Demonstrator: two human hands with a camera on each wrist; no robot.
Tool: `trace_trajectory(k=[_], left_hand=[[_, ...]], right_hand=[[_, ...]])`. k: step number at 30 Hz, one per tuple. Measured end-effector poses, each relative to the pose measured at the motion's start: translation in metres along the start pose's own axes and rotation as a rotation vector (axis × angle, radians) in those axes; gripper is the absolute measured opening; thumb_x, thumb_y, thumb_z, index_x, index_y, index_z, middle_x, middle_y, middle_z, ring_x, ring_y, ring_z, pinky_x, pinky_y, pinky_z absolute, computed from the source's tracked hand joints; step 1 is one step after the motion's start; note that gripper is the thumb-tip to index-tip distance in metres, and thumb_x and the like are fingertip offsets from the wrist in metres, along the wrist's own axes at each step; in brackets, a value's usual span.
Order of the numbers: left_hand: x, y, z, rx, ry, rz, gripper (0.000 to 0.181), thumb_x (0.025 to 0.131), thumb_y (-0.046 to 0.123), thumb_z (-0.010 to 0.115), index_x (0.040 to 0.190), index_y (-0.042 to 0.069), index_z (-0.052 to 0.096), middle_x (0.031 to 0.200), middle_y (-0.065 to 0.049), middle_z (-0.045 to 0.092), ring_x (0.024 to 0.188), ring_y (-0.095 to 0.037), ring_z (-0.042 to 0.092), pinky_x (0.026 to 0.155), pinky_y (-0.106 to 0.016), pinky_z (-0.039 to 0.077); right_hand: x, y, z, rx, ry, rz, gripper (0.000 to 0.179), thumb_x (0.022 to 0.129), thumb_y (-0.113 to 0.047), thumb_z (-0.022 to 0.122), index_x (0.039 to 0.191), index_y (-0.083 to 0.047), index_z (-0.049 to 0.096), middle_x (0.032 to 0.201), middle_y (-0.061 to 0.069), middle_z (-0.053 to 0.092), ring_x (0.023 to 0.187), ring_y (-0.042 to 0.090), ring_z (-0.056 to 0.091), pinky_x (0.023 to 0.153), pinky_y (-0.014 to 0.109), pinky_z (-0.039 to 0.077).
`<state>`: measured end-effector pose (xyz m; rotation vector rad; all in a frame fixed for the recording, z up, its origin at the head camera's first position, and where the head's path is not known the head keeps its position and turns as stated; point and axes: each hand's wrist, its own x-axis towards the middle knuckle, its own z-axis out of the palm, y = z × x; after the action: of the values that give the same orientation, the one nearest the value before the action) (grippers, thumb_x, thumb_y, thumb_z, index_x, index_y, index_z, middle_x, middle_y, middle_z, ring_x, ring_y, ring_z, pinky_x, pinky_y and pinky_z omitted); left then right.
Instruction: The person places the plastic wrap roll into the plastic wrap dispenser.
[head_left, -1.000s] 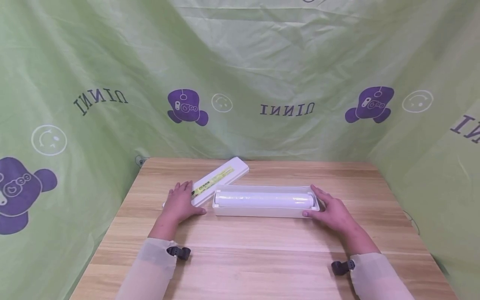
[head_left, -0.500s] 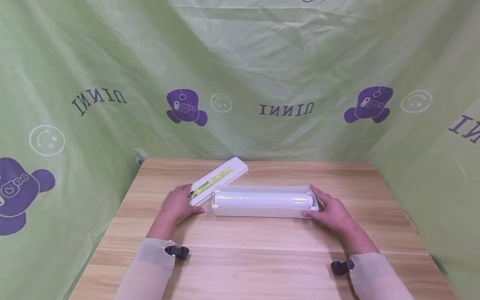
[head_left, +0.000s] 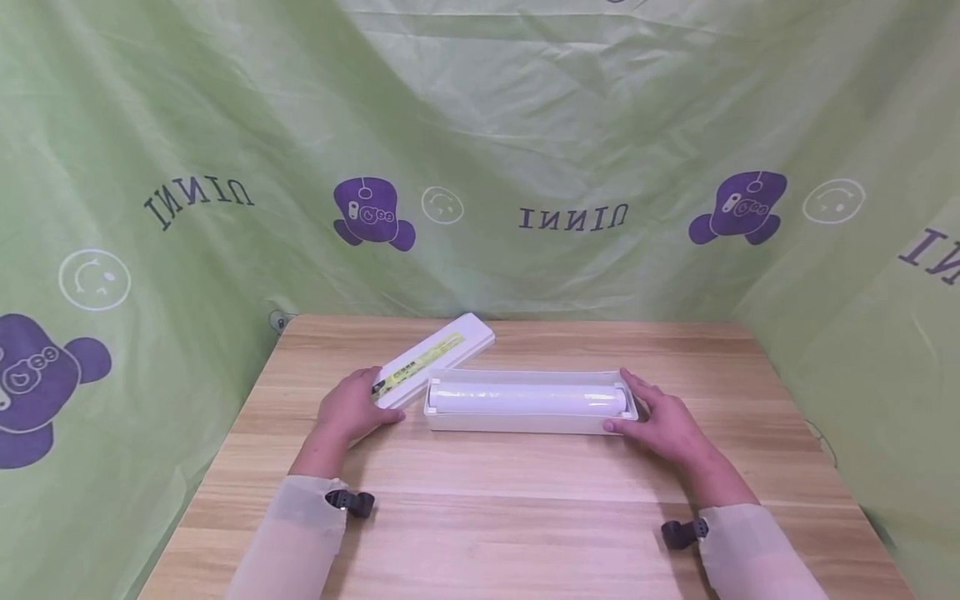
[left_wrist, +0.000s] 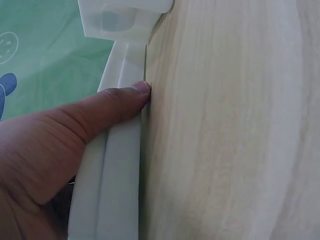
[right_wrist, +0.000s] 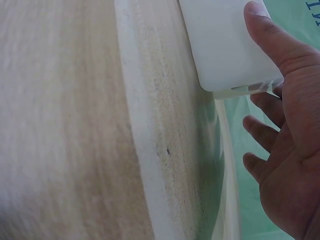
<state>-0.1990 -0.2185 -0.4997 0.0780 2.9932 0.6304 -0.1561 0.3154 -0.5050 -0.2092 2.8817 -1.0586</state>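
Observation:
A white cling film box point(head_left: 517, 426), topless, lies lengthwise on the table with a roll of cling film point(head_left: 525, 400) inside. My right hand point(head_left: 667, 425) holds its right end, thumb on the front wall and index finger at the back. In the right wrist view the other fingers point(right_wrist: 260, 131) stay off the box. Slanting behind the box's left end is the white lid point(head_left: 433, 354) with a yellow-green label. My left hand point(head_left: 348, 408) grips the lid's near end. The left wrist view shows the thumb point(left_wrist: 117, 102) across the lid's side; the other fingers are largely hidden.
Everything lies on a wood-grain table point(head_left: 510, 517). A green printed curtain point(head_left: 480, 167) hangs behind it and along both sides. Small black cameras point(head_left: 682, 534) are strapped at both sleeves.
My left hand has shifted slightly left, and the lid has slid a little the same way. The right hand and the box have stayed nearly in place.

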Motion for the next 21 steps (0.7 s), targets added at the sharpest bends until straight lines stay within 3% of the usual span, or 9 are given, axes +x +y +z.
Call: trace_trajectory(k=[12,21], left_hand=[[0.001,-0.006,-0.007,-0.022,0.038,0.010,0.106,0.071,0.052,0.092,0.153,0.003,0.048,0.148,-0.021,0.054,0.129,-0.039,0.056,0.106,-0.061,0.046],[0.003,-0.002,-0.018,-0.033,0.071,0.020,0.108,0.070,0.046,0.094,0.155,0.002,0.044,0.154,-0.022,0.048,0.136,-0.043,0.050,0.109,-0.063,0.043]], right_hand=[[0.000,0.000,0.001,-0.007,0.000,0.007,0.117,0.074,-0.072,0.079,0.165,-0.017,0.029,0.166,0.018,0.031,0.147,0.057,0.028,0.119,0.069,0.025],[0.000,-0.001,-0.001,-0.005,-0.006,0.024,0.117,0.074,-0.072,0.079,0.165,-0.020,0.028,0.167,0.018,0.030,0.147,0.059,0.025,0.118,0.071,0.023]])
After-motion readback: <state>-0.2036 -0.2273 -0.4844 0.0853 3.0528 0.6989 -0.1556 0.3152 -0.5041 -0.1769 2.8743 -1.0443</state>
